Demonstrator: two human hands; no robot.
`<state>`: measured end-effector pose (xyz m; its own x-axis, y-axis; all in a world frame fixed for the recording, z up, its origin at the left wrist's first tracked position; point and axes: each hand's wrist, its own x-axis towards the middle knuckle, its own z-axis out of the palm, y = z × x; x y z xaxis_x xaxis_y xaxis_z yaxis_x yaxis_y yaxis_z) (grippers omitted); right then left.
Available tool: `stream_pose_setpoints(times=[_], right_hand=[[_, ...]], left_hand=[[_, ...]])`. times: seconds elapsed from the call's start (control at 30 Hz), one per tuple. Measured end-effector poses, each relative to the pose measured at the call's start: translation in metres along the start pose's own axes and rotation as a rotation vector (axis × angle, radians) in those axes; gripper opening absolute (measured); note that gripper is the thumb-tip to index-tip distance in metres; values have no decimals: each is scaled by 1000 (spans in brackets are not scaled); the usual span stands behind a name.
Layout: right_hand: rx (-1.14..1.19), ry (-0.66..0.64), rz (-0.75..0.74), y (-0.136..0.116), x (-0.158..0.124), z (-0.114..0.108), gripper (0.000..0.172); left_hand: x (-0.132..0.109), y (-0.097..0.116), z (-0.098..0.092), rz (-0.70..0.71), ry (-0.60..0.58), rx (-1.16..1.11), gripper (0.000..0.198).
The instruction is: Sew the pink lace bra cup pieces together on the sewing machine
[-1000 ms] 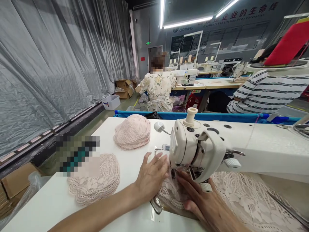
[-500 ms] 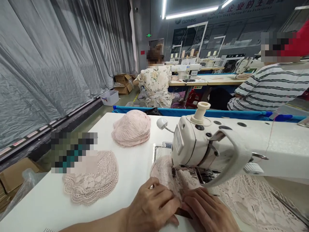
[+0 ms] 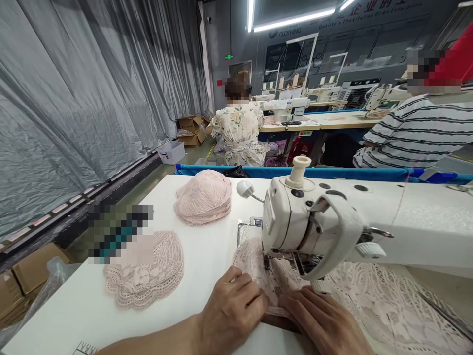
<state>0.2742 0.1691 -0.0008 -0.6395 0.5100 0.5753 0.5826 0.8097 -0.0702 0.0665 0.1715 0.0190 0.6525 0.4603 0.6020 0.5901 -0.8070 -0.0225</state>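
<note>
A piece of pink lace fabric (image 3: 258, 268) lies under the head of a white sewing machine (image 3: 314, 222) on the white table (image 3: 207, 251). My left hand (image 3: 231, 308) rests on the near edge of the lace with its fingers curled and pressed down on it. My right hand (image 3: 325, 320) lies beside it, fingers flat and close together on the lace just in front of the needle area. More of the same lace (image 3: 388, 305) spreads out to the right under the machine arm.
A stack of pink lace cups (image 3: 203, 197) sits at the table's far side and a flat lace pile (image 3: 146, 276) at the left. A person in a floral dress (image 3: 240, 130) and another in a striped shirt (image 3: 417, 133) sit ahead. Cardboard boxes (image 3: 190, 130) stand by the grey curtain.
Both hands have drawn back from under the machine head toward me, and the lace now shows beneath the needle. The left hand went from flat to curled.
</note>
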Motion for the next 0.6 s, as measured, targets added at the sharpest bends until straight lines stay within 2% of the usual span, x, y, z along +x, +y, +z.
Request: stream_pose_setpoints(times=[0.1, 0.2, 0.33, 0.47, 0.6], right_hand=[[5, 4, 12, -2, 4, -3, 33], [8, 21, 28, -6, 11, -4, 36], [-16, 63, 47, -8, 15, -1, 37], [-32, 77, 50, -7, 15, 2, 32], [-9, 64, 17, -3, 12, -1, 32]], left_hand=[[1, 2, -2, -20, 15, -5, 27], [4, 6, -3, -36, 21, -58, 24], [9, 10, 6, -83, 40, -35, 28], [8, 10, 14, -101, 44, 19, 22], [3, 11, 12, -123, 22, -1, 18]])
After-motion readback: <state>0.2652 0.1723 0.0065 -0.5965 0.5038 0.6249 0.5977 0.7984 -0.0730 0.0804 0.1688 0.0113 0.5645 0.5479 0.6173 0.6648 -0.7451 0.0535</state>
